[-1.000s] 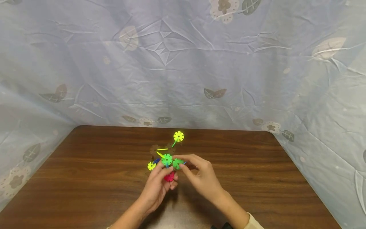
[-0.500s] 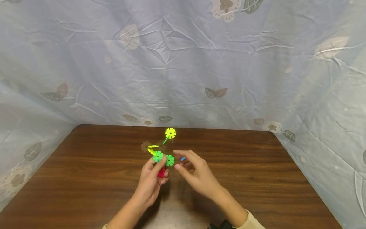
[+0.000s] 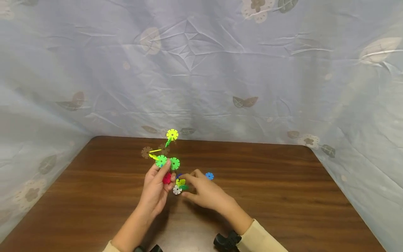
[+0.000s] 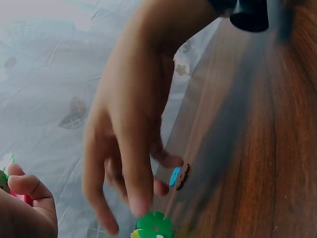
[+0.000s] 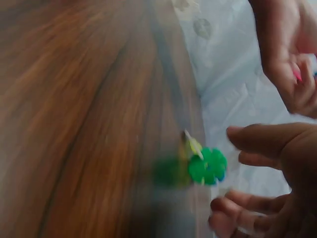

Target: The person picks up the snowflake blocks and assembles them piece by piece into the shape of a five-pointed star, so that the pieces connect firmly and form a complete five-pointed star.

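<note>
My left hand (image 3: 157, 190) pinches a chain of notched plastic discs between thumb and fingers, raised over the table. Its parts include a green disc (image 3: 174, 163), a red disc (image 3: 167, 178) by the palm and a yellow disc (image 3: 172, 134) at the far tip. Two brown-looking discs sit on its far left. My right hand (image 3: 206, 190) has its fingers spread beside a small joined cluster of discs, with nothing held. White (image 3: 177, 189), yellow-green and dark blue discs show in that cluster, and the right wrist view gives its green disc (image 5: 208, 166) close up.
One loose blue disc (image 3: 209, 176) lies on the brown wooden table (image 3: 267, 196), behind my right hand. A patterned cloth (image 3: 201, 87) hangs around the back and sides. Dark wrist devices (image 3: 226, 241) show at the front edge.
The right hand lets go of the green disc on the chain and comes down beside the small cluster. My left hand carries the chain left and away from me.
</note>
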`<control>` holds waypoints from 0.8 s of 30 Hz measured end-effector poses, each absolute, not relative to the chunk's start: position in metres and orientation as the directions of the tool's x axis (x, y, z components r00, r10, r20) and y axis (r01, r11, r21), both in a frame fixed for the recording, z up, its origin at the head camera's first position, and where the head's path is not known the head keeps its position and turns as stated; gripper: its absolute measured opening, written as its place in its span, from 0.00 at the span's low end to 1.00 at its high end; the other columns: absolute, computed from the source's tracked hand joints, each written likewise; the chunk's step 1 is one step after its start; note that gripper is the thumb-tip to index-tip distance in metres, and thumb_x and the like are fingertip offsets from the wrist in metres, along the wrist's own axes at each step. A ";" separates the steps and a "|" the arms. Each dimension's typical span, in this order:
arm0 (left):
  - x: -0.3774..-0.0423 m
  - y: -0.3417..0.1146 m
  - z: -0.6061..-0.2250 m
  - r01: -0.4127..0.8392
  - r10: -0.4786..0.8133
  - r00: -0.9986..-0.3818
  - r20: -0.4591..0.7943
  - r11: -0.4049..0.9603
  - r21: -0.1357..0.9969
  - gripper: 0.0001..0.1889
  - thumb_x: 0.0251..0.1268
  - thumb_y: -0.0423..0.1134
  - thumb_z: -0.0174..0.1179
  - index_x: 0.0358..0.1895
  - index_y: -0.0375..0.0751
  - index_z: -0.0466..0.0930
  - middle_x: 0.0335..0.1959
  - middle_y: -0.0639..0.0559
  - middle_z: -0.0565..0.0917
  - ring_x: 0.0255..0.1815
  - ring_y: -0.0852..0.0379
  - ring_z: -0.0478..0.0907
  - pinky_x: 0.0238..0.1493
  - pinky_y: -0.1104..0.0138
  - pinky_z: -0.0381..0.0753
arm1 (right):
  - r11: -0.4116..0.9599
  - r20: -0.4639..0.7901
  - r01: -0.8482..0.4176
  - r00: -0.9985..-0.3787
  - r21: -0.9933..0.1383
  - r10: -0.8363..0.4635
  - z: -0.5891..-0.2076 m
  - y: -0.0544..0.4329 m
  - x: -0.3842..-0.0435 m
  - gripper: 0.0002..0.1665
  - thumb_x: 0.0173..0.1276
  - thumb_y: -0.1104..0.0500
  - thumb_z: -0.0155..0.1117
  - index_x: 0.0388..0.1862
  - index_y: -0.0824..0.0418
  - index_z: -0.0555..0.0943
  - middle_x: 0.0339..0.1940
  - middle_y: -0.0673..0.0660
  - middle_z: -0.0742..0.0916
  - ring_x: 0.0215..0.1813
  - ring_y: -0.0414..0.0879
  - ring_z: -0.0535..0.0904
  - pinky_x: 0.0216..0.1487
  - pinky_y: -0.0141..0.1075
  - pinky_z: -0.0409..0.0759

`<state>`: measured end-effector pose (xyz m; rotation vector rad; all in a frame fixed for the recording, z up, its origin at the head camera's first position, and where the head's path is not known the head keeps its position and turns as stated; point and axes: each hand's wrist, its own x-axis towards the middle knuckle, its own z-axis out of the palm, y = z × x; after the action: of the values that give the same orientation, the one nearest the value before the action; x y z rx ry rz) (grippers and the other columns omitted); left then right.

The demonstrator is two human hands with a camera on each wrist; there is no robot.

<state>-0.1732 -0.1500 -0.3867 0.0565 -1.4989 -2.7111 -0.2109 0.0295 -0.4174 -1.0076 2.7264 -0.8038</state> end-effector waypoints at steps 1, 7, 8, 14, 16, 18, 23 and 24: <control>-0.173 -0.148 -0.388 0.016 -0.052 -0.999 -0.014 -0.532 0.847 0.05 0.83 0.41 0.55 0.42 0.48 0.76 0.27 0.61 0.79 0.23 0.69 0.74 0.21 0.82 0.68 | 0.662 0.052 -0.575 -0.772 -0.480 -0.633 -0.418 0.026 -0.210 0.30 0.75 0.50 0.69 0.73 0.51 0.76 0.60 0.60 0.80 0.52 0.49 0.81 0.46 0.34 0.85; -0.172 -0.142 -0.392 -0.009 -0.041 -0.998 -0.036 -0.532 0.846 0.05 0.83 0.41 0.55 0.42 0.48 0.76 0.27 0.60 0.79 0.23 0.68 0.73 0.21 0.80 0.67 | 0.741 0.011 -0.600 -0.779 -0.300 -0.627 -0.429 0.014 -0.205 0.25 0.74 0.49 0.70 0.67 0.52 0.81 0.58 0.60 0.84 0.58 0.51 0.84 0.56 0.42 0.88; -0.172 -0.141 -0.392 -0.008 -0.040 -0.999 -0.035 -0.533 0.846 0.05 0.83 0.41 0.55 0.42 0.48 0.76 0.28 0.60 0.79 0.24 0.68 0.73 0.22 0.80 0.67 | 0.738 0.017 -0.604 -0.777 -0.301 -0.629 -0.430 0.015 -0.205 0.24 0.73 0.50 0.71 0.65 0.52 0.82 0.54 0.58 0.84 0.55 0.49 0.84 0.55 0.40 0.87; -0.173 -0.143 -0.392 -0.001 -0.040 -0.999 -0.026 -0.522 0.853 0.05 0.82 0.41 0.55 0.42 0.47 0.75 0.29 0.60 0.80 0.24 0.68 0.72 0.22 0.80 0.67 | 0.711 0.056 -0.582 -0.788 -0.394 -0.613 -0.433 0.022 -0.211 0.20 0.67 0.51 0.77 0.53 0.53 0.81 0.45 0.51 0.83 0.44 0.41 0.78 0.44 0.32 0.82; -0.173 -0.142 -0.394 -0.007 -0.040 -0.999 -0.032 -0.518 0.855 0.05 0.82 0.41 0.56 0.42 0.47 0.75 0.29 0.60 0.80 0.24 0.68 0.72 0.22 0.80 0.67 | 0.713 0.076 -0.557 -0.807 -0.426 -0.586 -0.432 0.027 -0.211 0.19 0.66 0.52 0.79 0.49 0.53 0.79 0.41 0.49 0.82 0.38 0.39 0.76 0.36 0.30 0.79; -0.172 -0.140 -0.395 -0.018 -0.034 -0.999 -0.041 -0.515 0.857 0.05 0.82 0.40 0.56 0.42 0.47 0.76 0.29 0.60 0.80 0.24 0.68 0.72 0.22 0.81 0.68 | 0.726 0.113 -0.536 -0.830 -0.432 -0.546 -0.432 0.032 -0.212 0.18 0.66 0.52 0.78 0.47 0.52 0.77 0.39 0.48 0.82 0.34 0.37 0.74 0.32 0.28 0.76; -0.172 -0.134 -0.398 -0.035 -0.025 -0.998 -0.056 -0.508 0.861 0.05 0.82 0.40 0.56 0.41 0.46 0.76 0.27 0.61 0.80 0.23 0.68 0.72 0.22 0.80 0.69 | 0.731 0.244 -0.507 -0.862 -0.456 -0.445 -0.425 0.047 -0.211 0.14 0.69 0.56 0.75 0.43 0.52 0.77 0.36 0.47 0.85 0.31 0.37 0.72 0.30 0.27 0.73; -0.172 -0.133 -0.399 -0.037 -0.023 -0.998 -0.056 -0.508 0.861 0.06 0.82 0.40 0.56 0.41 0.46 0.76 0.26 0.61 0.80 0.23 0.68 0.72 0.22 0.80 0.69 | 0.716 0.267 -0.508 -0.861 -0.480 -0.432 -0.422 0.050 -0.211 0.13 0.70 0.57 0.74 0.43 0.52 0.77 0.35 0.47 0.86 0.31 0.37 0.73 0.30 0.27 0.74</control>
<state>-0.1723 -0.1328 -0.3989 0.0946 -1.5624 -2.7329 -0.2106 0.0504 -0.4218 -0.8355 3.0340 -0.9147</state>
